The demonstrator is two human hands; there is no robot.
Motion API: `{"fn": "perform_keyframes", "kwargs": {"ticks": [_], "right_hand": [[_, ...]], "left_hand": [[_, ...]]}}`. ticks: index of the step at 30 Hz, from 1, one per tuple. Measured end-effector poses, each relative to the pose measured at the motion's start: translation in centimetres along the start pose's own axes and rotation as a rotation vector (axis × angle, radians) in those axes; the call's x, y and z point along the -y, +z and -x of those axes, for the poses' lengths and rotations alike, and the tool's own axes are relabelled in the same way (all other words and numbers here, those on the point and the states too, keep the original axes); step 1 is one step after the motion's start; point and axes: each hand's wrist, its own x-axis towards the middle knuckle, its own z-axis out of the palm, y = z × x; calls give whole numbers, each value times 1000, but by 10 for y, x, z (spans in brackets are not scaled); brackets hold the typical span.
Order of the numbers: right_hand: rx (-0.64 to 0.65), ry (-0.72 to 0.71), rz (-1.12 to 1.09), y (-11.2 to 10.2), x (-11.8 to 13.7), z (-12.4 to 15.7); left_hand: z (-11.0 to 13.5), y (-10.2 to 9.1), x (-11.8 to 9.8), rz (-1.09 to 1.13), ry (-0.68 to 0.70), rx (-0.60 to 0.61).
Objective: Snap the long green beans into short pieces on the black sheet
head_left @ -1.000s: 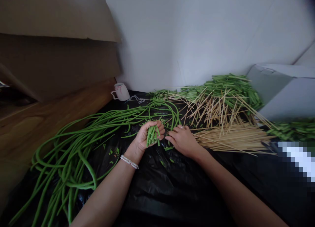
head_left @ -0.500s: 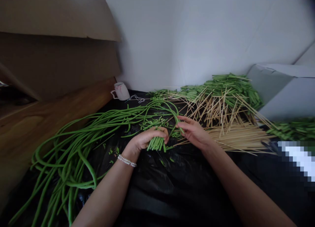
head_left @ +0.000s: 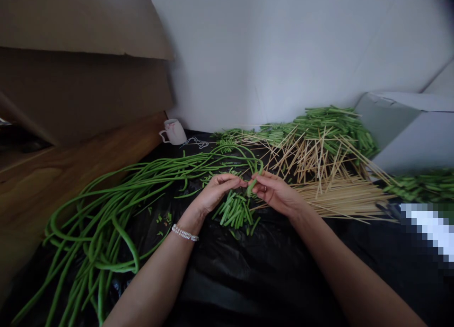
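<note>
My right hand (head_left: pixel 275 192) pinches the near end of a long green bean (head_left: pixel 252 186), whose length curves back to the left. Close beside that end, my left hand (head_left: pixel 220 190) has its thumb and fingertips pressed together. Whatever may be between them is too small to make out. Just below both hands, a loose heap of short cut bean pieces (head_left: pixel 236 211) lies on black plastic sheeting (head_left: pixel 227 279). Many whole long beans (head_left: pixel 102 227) sprawl in a tangle to the left, passing behind my left hand.
Thin wooden skewers (head_left: pixel 340 197) lie to the right, some crossed on top. Behind them rises a pile of cut beans (head_left: pixel 333 126). A white mug (head_left: pixel 174 132) stands at the back beside white string (head_left: pixel 196 142). Cardboard boxes (head_left: pixel 85 85) flank the left; a pale box (head_left: pixel 407 123) stands right.
My left hand has let go of its bunch of bean pieces, which now lie loose below it. It has moved right and up to the bean end in my right hand.
</note>
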Motion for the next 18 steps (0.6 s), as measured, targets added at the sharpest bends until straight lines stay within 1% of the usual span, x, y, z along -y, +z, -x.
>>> {"fn": "perform_keyframes", "kwargs": {"ticks": [3, 6, 9, 13, 16, 18], "right_hand": [[-22, -42, 32, 3, 0, 0], [-79, -154, 117, 7, -1, 1], [-155, -316, 285, 12, 0, 1], [-263, -462, 493, 18, 2, 4], [-276, -498, 533, 20, 3, 5], [-272, -479, 468, 19, 4, 4]], "left_hand": [[-3, -1, 2, 21, 53, -119], [-3, -1, 0, -106, 75, -181], [-1, 2, -4, -275, 82, -141], [1, 7, -3, -335, 76, -75], [1, 8, -1, -320, 59, -51], [0, 7, -2, -335, 72, -35]]}}
